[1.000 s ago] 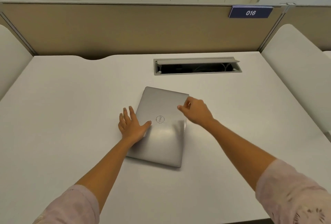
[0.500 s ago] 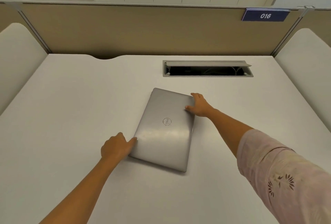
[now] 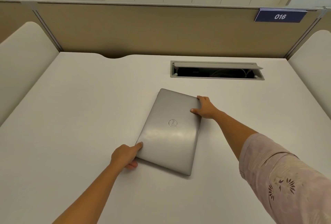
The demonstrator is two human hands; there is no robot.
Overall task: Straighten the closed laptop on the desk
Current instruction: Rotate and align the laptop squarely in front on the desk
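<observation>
Skewed laptop (image 3: 171, 130) gripped at opposite corners by left hand (image 3: 124, 155) and right hand (image 3: 206, 107).

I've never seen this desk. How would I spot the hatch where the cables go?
Start at the tan partition along the back of the white desk, below the blue 016 sign. Just in front of it, right of centre, is a long grey cable hatch sunk into the desktop. Unlike the silver laptop nearer you, its flap is propped open over a dark slot.
</observation>
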